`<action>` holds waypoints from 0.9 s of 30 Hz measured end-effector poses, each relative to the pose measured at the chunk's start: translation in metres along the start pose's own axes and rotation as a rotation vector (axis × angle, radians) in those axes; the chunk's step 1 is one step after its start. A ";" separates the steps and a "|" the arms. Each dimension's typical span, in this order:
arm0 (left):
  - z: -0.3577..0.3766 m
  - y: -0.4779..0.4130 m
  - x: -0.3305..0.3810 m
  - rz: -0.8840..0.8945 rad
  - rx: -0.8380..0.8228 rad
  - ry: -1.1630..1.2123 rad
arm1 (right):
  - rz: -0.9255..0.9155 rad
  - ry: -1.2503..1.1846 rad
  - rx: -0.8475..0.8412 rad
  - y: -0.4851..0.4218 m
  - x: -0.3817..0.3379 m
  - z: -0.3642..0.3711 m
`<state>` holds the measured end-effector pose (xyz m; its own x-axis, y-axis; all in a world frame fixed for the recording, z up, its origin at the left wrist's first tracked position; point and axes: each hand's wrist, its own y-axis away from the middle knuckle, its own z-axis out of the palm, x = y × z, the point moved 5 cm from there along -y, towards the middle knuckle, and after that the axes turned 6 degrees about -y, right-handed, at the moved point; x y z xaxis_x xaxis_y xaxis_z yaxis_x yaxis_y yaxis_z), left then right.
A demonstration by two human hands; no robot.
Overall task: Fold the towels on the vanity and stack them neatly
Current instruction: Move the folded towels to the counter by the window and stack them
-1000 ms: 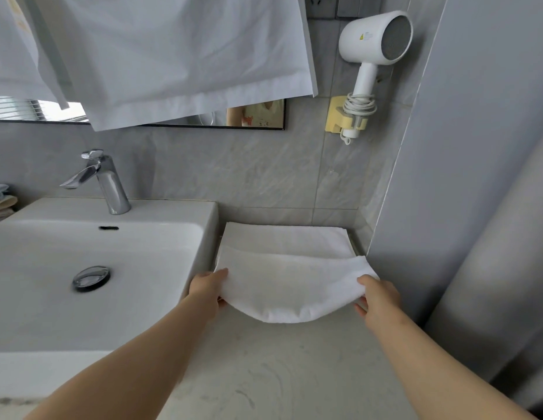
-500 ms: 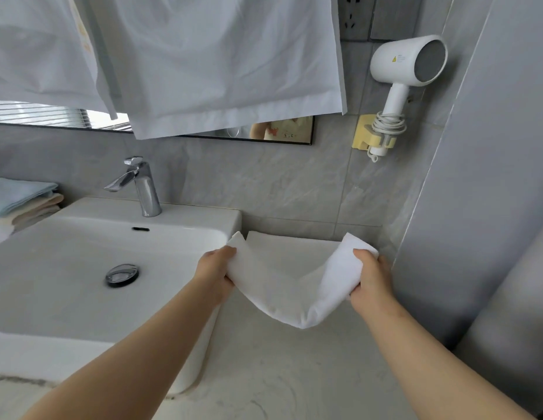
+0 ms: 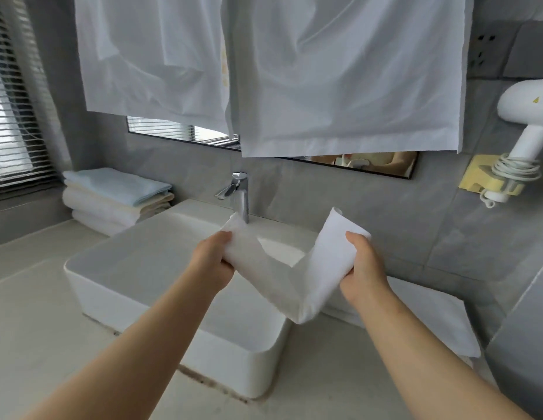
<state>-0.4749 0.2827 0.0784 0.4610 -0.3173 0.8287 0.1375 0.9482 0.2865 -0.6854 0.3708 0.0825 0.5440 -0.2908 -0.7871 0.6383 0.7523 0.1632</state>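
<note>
The towel (image 3: 294,277) at centre is thin white cloth, smooth and matt, limp where it sags. The folded stack (image 3: 112,198) at 9 o'clock is thicker, fluffy terry in pale blue, cream and white. The faucet (image 3: 243,201) at 12 o'clock is polished, mirror-bright metal. The basin (image 3: 127,268) looks like glossy white ceramic. The desk (image 3: 30,322) is pale, matt and stone-like. The hair dryer (image 3: 525,113) at 2 o'clock is smooth white plastic.

One view, worn on my head: faces forward and down over basin (image 3: 127,298) toward tiled wall (image 3: 325,207) (wide lens, edges bowed); my left hand (image 3: 214,262), right hand (image 3: 362,268) near, mid-frame.
</note>
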 end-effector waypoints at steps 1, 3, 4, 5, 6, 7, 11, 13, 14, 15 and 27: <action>-0.011 -0.002 0.009 0.000 0.019 0.005 | 0.011 0.006 -0.022 0.003 0.007 0.014; -0.039 -0.010 0.026 0.013 0.065 0.026 | 0.036 0.011 -0.063 0.008 0.023 0.041; -0.054 -0.013 0.035 0.028 0.084 0.042 | 0.048 0.005 -0.082 0.010 0.033 0.055; -0.068 -0.016 0.045 0.040 0.097 0.060 | 0.063 0.003 -0.106 0.012 0.042 0.069; -0.084 -0.018 0.056 0.053 0.112 0.082 | 0.081 0.001 -0.131 0.016 0.053 0.085; -0.097 -0.018 0.066 0.063 0.124 0.101 | 0.096 0.001 -0.153 0.020 0.063 0.099; -0.160 -0.022 0.113 0.122 0.214 0.145 | 0.158 -0.006 -0.241 0.037 0.111 0.164; -0.191 -0.028 0.135 0.143 0.241 0.143 | 0.191 0.004 -0.260 0.046 0.137 0.196; -0.207 -0.029 0.147 0.153 0.256 0.151 | 0.208 0.006 -0.270 0.051 0.151 0.211; -0.223 -0.031 0.158 0.164 0.274 0.157 | 0.222 0.004 -0.287 0.056 0.163 0.227; -0.379 -0.045 0.250 0.191 0.494 0.049 | 0.196 0.284 -0.375 0.100 0.280 0.362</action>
<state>-0.0333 0.1678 0.0905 0.4792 -0.1271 0.8684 -0.3770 0.8637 0.3345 -0.2720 0.1502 0.0935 0.4313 0.0100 -0.9021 0.2715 0.9521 0.1404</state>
